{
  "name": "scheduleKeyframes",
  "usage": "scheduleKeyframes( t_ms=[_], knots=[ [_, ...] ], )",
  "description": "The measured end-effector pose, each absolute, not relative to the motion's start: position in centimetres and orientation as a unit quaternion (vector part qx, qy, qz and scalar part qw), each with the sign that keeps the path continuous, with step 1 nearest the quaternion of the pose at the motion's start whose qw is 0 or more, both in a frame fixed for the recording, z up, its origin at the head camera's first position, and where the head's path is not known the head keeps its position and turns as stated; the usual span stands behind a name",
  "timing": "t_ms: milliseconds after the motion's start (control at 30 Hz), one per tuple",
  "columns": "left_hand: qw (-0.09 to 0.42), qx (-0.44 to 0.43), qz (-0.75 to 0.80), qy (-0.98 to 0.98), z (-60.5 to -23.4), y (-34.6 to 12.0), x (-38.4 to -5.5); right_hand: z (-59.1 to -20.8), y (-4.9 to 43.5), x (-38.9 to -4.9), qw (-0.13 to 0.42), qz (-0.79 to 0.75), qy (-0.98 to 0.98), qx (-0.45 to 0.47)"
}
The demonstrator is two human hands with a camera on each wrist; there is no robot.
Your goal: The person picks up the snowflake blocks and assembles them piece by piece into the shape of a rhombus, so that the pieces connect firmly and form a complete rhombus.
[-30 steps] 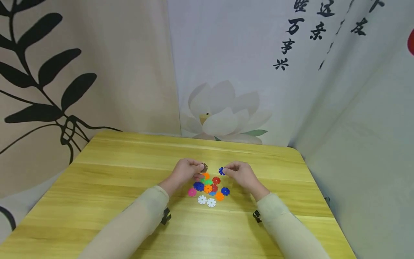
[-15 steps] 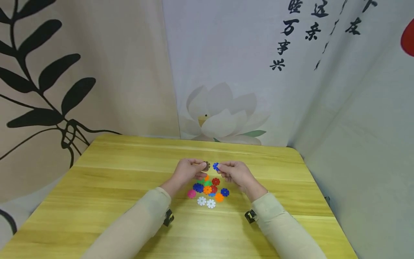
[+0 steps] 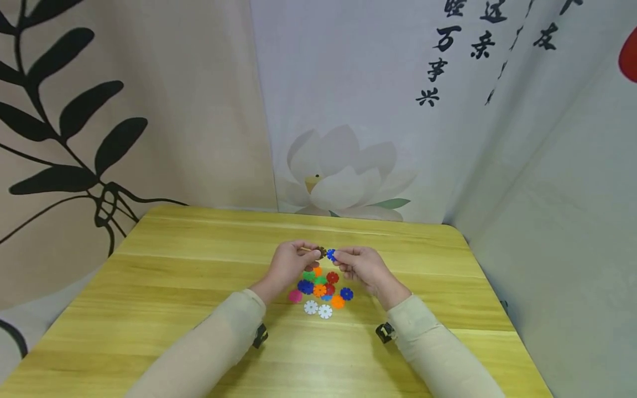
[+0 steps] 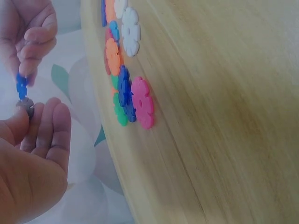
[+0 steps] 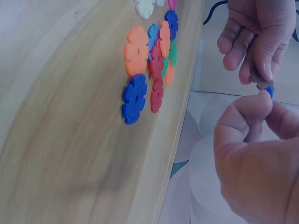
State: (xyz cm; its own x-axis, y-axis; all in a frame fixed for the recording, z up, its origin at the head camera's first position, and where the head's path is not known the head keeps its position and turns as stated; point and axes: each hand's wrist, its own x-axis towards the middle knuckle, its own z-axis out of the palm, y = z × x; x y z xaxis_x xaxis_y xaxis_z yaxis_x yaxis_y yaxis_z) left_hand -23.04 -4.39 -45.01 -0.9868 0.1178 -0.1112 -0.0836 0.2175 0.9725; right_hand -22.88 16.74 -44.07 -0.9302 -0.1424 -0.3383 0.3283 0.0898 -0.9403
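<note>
Left hand (image 3: 291,264) pinching brown disc (image 3: 323,252), thumb on it. Right hand (image 3: 367,267) pinching blue disc (image 3: 330,255). Both discs up off the table (image 3: 199,315), 12 o'clock of the pile (image 3: 320,290) in head view, edges look touching; fingers hide part of each. Pile is mixed colours, some overlapping. White discs (image 3: 325,312) at 6, pink disc (image 3: 295,296) near 9.

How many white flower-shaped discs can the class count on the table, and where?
2. The left white flower-shaped disc lies at the near edge of the colored pile; the right white flower-shaped disc sits just beside it. The pile's overlaps could hide more.
</note>
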Motion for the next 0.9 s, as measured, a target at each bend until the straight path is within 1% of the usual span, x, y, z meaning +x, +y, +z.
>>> scheduleKeyframes(
  t_ms=[267,467,567,900],
  knots=[
    [0.062,0.035,0.611,0.788,-45.3,-4.1,-22.8,-44.0,17.1,-22.8,0.187,-0.666,0.721,0.051],
    [0.053,0.054,0.614,0.786,-45.4,-4.1,-22.3,-44.0,17.4,-22.8,0.186,-0.668,0.719,0.045],
    [0.044,0.061,0.620,0.781,-45.4,-4.1,-22.2,-44.1,17.4,-22.8,0.179,-0.668,0.721,0.041],
    [-0.013,0.070,0.620,0.781,-45.3,-3.9,-21.6,-43.7,16.6,-22.4,0.142,-0.658,0.738,0.037]
  ],
)
